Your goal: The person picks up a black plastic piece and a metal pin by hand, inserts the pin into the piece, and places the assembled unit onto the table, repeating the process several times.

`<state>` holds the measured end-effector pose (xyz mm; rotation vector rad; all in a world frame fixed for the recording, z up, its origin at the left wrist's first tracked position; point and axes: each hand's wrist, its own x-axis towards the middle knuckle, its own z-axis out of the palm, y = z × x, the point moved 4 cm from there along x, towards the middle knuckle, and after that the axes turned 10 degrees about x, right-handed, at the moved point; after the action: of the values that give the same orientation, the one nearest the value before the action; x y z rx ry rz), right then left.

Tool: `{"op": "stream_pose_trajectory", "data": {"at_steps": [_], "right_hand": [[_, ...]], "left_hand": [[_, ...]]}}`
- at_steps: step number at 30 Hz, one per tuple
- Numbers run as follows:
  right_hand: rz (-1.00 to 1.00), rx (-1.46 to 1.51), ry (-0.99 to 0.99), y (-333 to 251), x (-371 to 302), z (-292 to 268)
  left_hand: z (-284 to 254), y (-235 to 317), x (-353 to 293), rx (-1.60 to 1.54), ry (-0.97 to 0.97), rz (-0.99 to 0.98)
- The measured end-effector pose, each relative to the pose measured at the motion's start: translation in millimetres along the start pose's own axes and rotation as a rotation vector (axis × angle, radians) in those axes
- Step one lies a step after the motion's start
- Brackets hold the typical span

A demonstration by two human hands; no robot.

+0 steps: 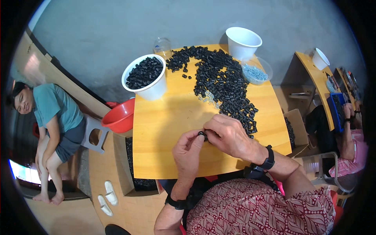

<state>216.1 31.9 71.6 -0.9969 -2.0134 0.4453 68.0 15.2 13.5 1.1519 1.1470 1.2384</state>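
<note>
first, a seated person is at far left, then slippers on the floor and a red tub beside the bench. on the bench, a bucket holds black parts, a jar just behind. the left hand has its grip clamped on a black piece above the bench's near half. beyond lies a pile. the right hand bunches its fingertips against the piece; whether that grip is clamped, i cannot tell. rightward stand a white tub and a bowl of metal bits.
</note>
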Motion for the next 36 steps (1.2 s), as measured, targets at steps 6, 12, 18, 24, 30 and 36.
{"op": "stream_pose_trajectory", "data": {"at_steps": [6, 12, 18, 24, 30, 36], "right_hand": [[0.072, 0.135, 0.002, 6.5, -3.5, 7.8], [0.135, 0.205, 0.024, 12.3, -5.0, -5.3], [0.323, 0.514, 0.033, 12.2, -6.2, -12.9], [0.396, 0.768, 0.057, 11.1, -6.7, -6.9], [0.274, 0.624, 0.036, 6.3, -7.2, -5.5], [0.130, 0.391, 0.053, -0.5, -8.8, -5.2]], "left_hand": [[-3.5, 2.1, -1.7, 0.006, 0.037, 0.004], [0.3, -1.4, -2.7, 0.005, 0.015, 0.014], [1.9, -0.5, -4.3, -0.064, 0.017, -0.050], [3.5, 3.9, -3.5, -0.060, -0.003, -0.012], [4.0, 4.7, -7.6, -0.027, -0.012, -0.001], [5.7, -2.8, -7.9, -0.074, 0.005, 0.025]]}}
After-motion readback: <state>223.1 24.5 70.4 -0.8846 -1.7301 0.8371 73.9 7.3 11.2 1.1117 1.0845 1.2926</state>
